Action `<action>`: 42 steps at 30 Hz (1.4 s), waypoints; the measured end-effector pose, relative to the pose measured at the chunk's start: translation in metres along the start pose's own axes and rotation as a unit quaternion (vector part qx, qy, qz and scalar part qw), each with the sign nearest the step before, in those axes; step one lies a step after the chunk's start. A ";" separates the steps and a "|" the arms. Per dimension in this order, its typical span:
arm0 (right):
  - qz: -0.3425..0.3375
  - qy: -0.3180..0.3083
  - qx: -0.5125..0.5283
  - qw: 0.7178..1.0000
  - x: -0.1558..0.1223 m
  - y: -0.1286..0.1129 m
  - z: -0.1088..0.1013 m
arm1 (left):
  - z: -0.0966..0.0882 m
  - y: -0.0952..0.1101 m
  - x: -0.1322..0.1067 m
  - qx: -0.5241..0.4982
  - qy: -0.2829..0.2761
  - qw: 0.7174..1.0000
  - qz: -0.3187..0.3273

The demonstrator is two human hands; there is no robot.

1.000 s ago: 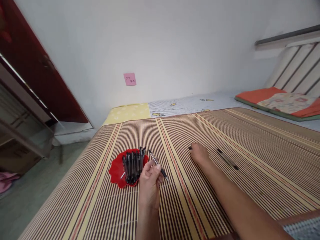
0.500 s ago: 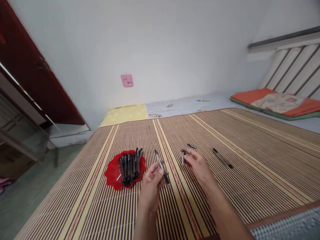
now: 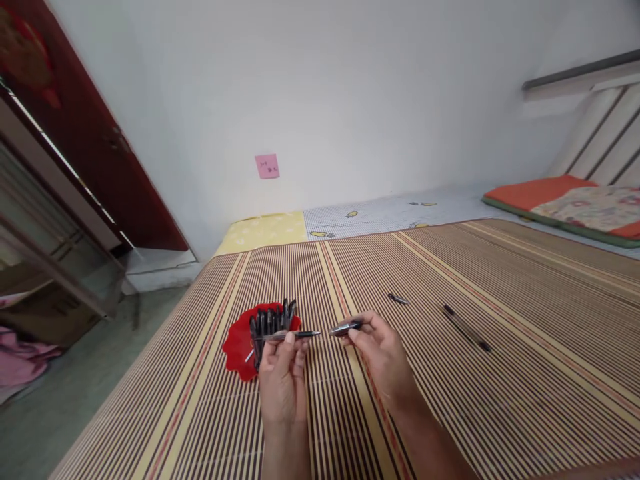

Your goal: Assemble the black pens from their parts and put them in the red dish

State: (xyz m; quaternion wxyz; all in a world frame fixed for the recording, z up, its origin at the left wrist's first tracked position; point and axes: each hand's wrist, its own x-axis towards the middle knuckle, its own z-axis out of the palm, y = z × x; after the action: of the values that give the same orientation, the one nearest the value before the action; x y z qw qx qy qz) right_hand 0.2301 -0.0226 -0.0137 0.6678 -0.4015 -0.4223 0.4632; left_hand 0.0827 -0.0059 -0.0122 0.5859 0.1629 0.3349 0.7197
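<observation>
My left hand [image 3: 283, 363] is closed on an uncapped pen [image 3: 303, 334], held level with its tip pointing right. Facing that tip across a small gap is a pen cap [image 3: 345, 329], pinched in the fingers of my right hand [image 3: 380, 347]. Just behind my left hand lies a red scalloped plate [image 3: 235, 347] bearing several black pens [image 3: 270, 321], partly hidden by that hand. A second cap [image 3: 398, 299] lies on the striped mat beyond my right hand. Farther right on the mat is another pen [image 3: 467, 328], apart from both hands.
The striped bamboo mat [image 3: 200, 407] covers the bed. Along the wall runs a checked sheet [image 3: 380, 208], with a folded orange cloth [image 3: 540, 190] at the far right. A pink note [image 3: 267, 166] is stuck to the wall. A dark red door [image 3: 100, 147] stands at left.
My left hand has turned the pen from slanted to level and shifted left. My right hand has brought the cap leftward, turned it level and close to the pen tip. The view has swung slightly left.
</observation>
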 end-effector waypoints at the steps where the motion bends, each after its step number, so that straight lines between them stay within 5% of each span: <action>1: 0.001 -0.006 0.000 1.000 -0.001 0.000 0.002 | 0.000 0.000 -0.001 -0.001 -0.002 1.000 0.000; 10: 0.017 -0.035 -0.009 0.999 -0.006 -0.002 0.017 | 0.003 -0.007 -0.005 -0.013 -0.027 0.999 -0.018; 22: 0.035 -0.017 0.038 0.999 -0.007 0.003 0.013 | 0.009 -0.021 -0.014 -0.016 -0.101 0.987 -0.127; 27: 0.018 0.142 0.095 0.985 0.017 0.006 -0.016 | 0.011 -0.030 -0.026 0.164 -0.253 0.933 -0.194; 30: 0.017 0.153 0.121 0.981 0.041 0.007 -0.021 | 0.009 -0.021 -0.031 0.171 -0.397 0.875 -0.217; 34: 0.042 0.040 0.034 0.998 0.069 0.020 0.006 | 0.005 -0.008 -0.032 0.126 -0.483 0.829 -0.251; 37: 0.057 -0.039 -0.065 0.996 0.085 0.038 0.039 | 0.002 -0.007 -0.029 0.107 -0.501 0.823 -0.247; 42: 0.058 -0.075 -0.132 0.987 0.091 0.065 0.075 | -0.004 -0.007 -0.025 0.075 -0.518 0.824 -0.217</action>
State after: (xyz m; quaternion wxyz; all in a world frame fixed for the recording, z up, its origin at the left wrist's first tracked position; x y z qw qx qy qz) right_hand 0.1615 0.0912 -0.0325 0.5473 -0.4738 -0.5050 0.4701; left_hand 0.0918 -0.0305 -0.0157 0.8000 0.4782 0.0617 0.3570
